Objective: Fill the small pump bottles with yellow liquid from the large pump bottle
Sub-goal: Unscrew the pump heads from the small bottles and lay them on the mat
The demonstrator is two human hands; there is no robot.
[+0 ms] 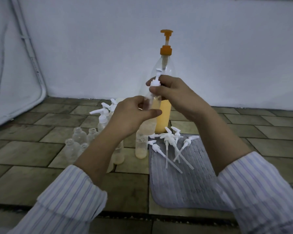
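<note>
Capping a part-filled small bottle (153,105), the left hand (132,115) grips its body while the right hand (172,97) pinches its white pump (155,82), in front of the large bottle (164,92). Several bottles at left stand empty (78,137); loose pumps (172,146) wait on the mat (184,183).

Grey ribbed mat (189,179) on tiled floor (41,174)
</note>
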